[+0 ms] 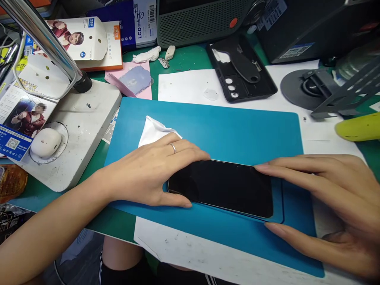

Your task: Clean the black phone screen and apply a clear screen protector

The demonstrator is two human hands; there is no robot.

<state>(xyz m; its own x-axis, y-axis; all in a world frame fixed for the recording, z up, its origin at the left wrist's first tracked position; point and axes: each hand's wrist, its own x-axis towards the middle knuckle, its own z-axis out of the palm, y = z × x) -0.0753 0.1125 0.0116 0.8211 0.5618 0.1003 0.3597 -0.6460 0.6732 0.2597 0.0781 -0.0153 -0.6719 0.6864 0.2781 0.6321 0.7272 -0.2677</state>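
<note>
A smartphone (228,190) with a dark, glossy screen lies face up on the blue mat (237,126). A blue phone-shaped border (277,202) shows beyond its right end; whether that is a recess or a separate piece I cannot tell. My left hand (157,170), with a ring on one finger, spans the phone's left part, fingers along the far edge and thumb at the near edge. At the right end, my right hand (329,202) brackets the phone, fingertips touching the far edge and thumb by the near corner. Behind my left hand lies a white cloth (156,132), partly covered.
Behind the mat lies a black phone case (242,71) with a dark flat tool on it. A grey stand (311,89) and a yellow-green object (359,127) are at right. A white lamp base (86,130) holds a white earbud case (46,142). Boxes line the back.
</note>
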